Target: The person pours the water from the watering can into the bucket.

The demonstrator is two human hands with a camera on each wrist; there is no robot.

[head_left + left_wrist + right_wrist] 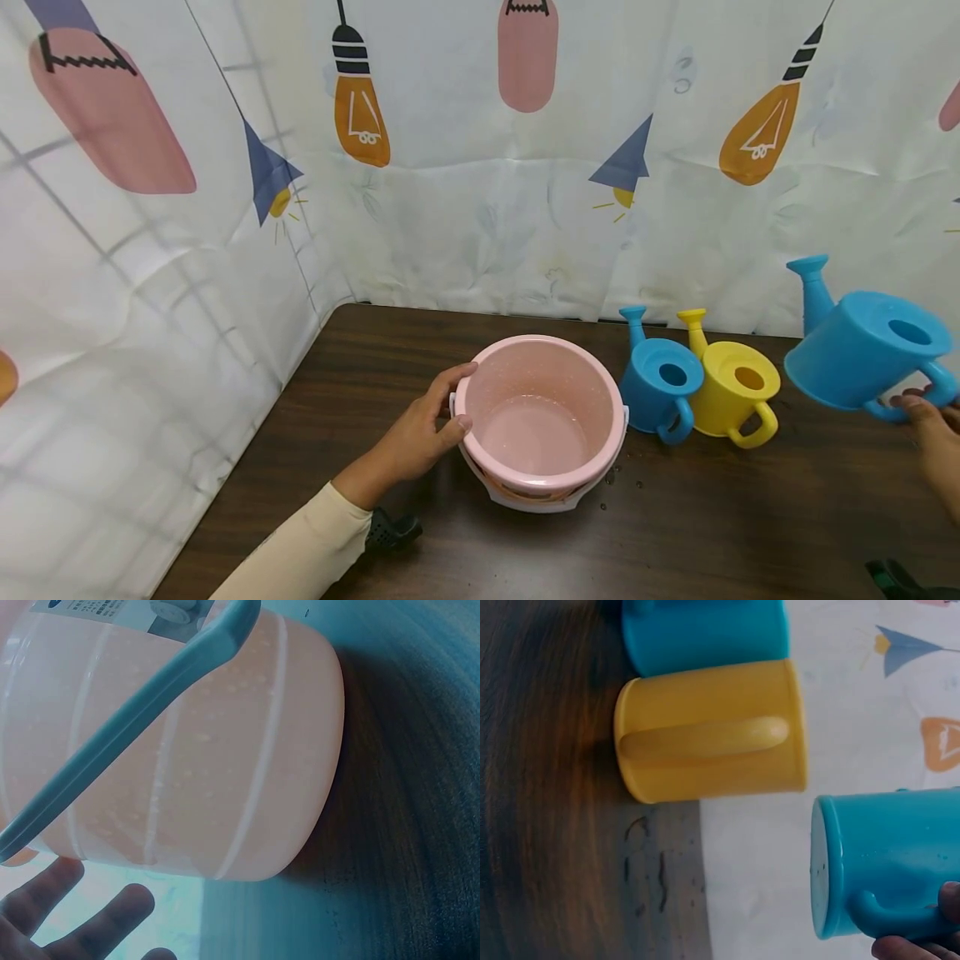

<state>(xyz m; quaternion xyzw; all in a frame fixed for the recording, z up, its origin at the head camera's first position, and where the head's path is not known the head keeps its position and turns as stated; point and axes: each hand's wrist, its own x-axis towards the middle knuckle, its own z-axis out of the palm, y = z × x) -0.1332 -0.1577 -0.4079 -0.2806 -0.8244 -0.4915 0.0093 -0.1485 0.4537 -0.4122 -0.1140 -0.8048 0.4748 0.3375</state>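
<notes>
A pink bucket (536, 475) with a white handle stands on the dark table, a little clear liquid at its bottom. My left hand (423, 421) rests at its left rim, thumb and fingers about the edge; the left wrist view shows the bucket's side (195, 765) and some fingers (112, 915) near it. At the far right my right hand (933, 437) grips the handle of a light-blue watering can (855, 350), raised off the table. Its base and handle show in the right wrist view, with the fingers (907, 949) at the handle.
Right of the bucket stand a smaller blue watering can (652, 392) and a yellow watering can (727, 387), side by side. Water drops (611, 475) lie on the table (675, 533) near the bucket. A white patterned curtain (465, 233) hangs behind and at the left.
</notes>
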